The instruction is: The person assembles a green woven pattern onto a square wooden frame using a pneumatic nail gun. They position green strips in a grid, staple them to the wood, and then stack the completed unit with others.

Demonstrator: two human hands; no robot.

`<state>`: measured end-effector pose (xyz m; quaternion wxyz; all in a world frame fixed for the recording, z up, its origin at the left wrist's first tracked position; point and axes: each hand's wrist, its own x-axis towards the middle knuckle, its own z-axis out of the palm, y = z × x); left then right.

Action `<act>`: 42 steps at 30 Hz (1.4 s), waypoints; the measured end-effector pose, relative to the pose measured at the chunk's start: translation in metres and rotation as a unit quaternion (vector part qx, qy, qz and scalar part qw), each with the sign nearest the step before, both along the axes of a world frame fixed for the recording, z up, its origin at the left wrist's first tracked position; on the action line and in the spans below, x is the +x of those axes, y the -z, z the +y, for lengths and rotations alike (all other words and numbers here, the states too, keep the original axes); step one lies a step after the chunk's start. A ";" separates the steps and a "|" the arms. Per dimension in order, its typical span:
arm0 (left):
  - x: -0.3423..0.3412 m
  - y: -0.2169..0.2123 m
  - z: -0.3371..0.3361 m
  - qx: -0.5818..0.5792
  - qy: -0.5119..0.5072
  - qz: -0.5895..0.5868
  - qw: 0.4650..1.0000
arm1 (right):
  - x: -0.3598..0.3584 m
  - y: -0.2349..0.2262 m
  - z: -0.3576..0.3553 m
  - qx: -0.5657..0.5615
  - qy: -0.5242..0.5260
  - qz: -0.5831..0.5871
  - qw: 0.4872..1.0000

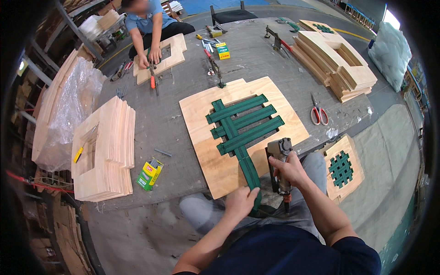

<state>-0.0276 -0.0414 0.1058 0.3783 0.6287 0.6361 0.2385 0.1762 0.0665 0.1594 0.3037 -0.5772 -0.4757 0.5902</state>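
Observation:
A plywood panel lies in front of me at the table's near edge, its cut-out crossed by dark green webbing straps. Three run across and one weaves lengthwise through them toward me. My left hand pinches the loose length of that lengthwise strap, pulling it over the panel's near edge toward my lap. In my right hand is a pneumatic staple gun, held upright just right of the strap, its hose fitting pointing down. The gun's nose is hard to make out.
Stacked panels stand at left and far right. Staple boxes, red-handled scissors and a clamp tool lie on the table. A woven panel leans right of my leg. Far left, a co-worker handles another panel.

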 end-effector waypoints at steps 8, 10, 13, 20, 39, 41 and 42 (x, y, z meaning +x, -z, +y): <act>-0.060 -0.039 0.131 -0.168 -0.157 -0.483 0.845 | -0.020 -0.013 0.001 -0.043 -0.066 0.016 0.997; -0.057 -0.035 0.158 -0.183 -0.165 -0.470 0.848 | -0.025 -0.012 0.004 -0.047 -0.082 -0.004 0.996; -0.060 -0.019 0.180 -0.207 -0.157 -0.447 0.856 | -0.040 -0.019 0.007 -0.052 -0.094 -0.012 0.994; -0.065 -0.001 0.183 -0.224 -0.152 -0.463 0.844 | -0.055 -0.015 0.013 -0.072 -0.091 -0.034 0.993; -0.074 -0.001 0.190 -0.268 -0.146 -0.493 0.815 | -0.070 -0.015 0.005 -0.059 -0.110 -0.049 0.991; -0.075 0.001 0.189 -0.268 -0.144 -0.494 0.814 | -0.074 -0.019 0.005 -0.079 -0.115 -0.061 0.988; -0.074 0.002 0.190 -0.267 -0.143 -0.496 0.814 | -0.074 -0.020 0.006 -0.075 -0.117 -0.057 0.989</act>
